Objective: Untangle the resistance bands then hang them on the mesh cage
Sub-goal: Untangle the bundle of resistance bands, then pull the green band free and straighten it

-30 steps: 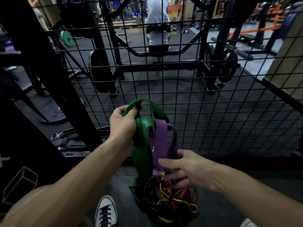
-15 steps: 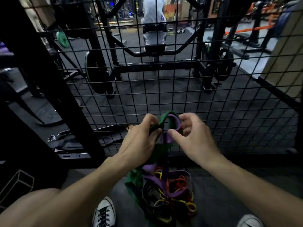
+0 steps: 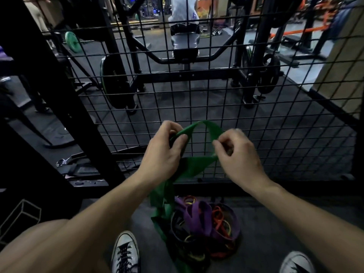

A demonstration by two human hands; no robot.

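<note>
A wide green resistance band (image 3: 199,166) is held up in front of the black mesh cage (image 3: 275,119). My left hand (image 3: 163,152) grips its left side and my right hand (image 3: 236,152) pinches its right side, so a loop arches between them. The band's lower part trails down to the floor. There, a tangled pile of bands (image 3: 204,227) lies between my feet, with a purple band (image 3: 199,215) on top and red, yellow and black ones under it.
My two sneakers (image 3: 125,253) stand either side of the pile. A thick black post (image 3: 59,99) slants at the left of the mesh. Beyond the mesh are a weight rack with plates (image 3: 116,83) and a seated person (image 3: 184,26).
The purple band has dropped out of my hands onto the floor pile. My hands have spread apart, opening the green band into a loop.
</note>
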